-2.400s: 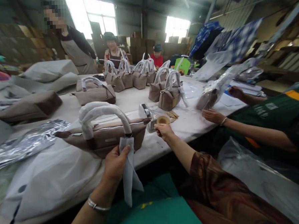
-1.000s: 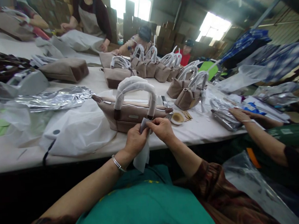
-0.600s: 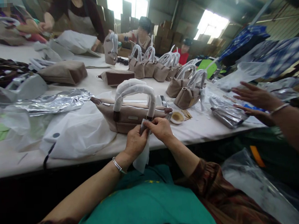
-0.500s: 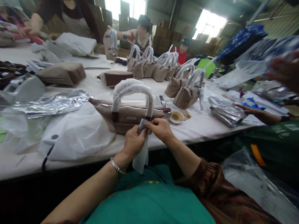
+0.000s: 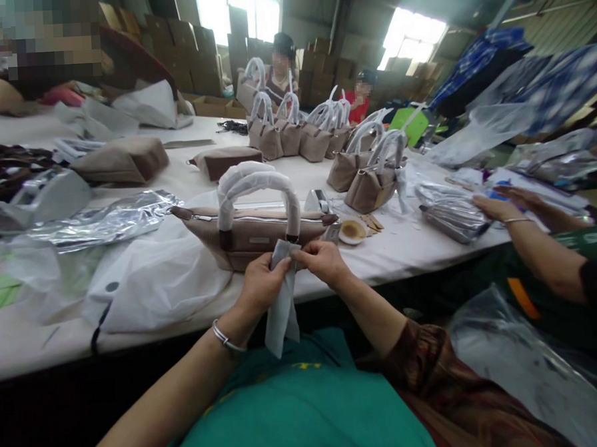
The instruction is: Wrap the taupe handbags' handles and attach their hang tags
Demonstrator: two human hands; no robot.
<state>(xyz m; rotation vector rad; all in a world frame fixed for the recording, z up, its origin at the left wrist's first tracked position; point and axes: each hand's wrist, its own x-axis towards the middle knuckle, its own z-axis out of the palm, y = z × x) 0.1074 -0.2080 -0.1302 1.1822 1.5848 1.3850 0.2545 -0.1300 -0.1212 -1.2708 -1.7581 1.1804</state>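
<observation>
A taupe handbag stands upright at the table's front edge, its two arched handles wrapped in white paper. My left hand pinches a pale strip of wrapping paper in front of the bag, below the right end of the handles. The strip's tails hang past the table edge. Close to it on the right, my right hand has thumb and fingers pinched on the strip's upper edge. A grey tag hangs at the bag's right end, just above my right hand.
White plastic and silver foil lie left of the bag. A round dish sits to the right. Several wrapped-handle bags stand behind. At the right, another person's hands touch a silver packet; other people stand across the table.
The strip shows more of its length between my hands, which remain pinched. The neighbour's hands at the right have come down to the silver packet. The view has shifted slightly.
</observation>
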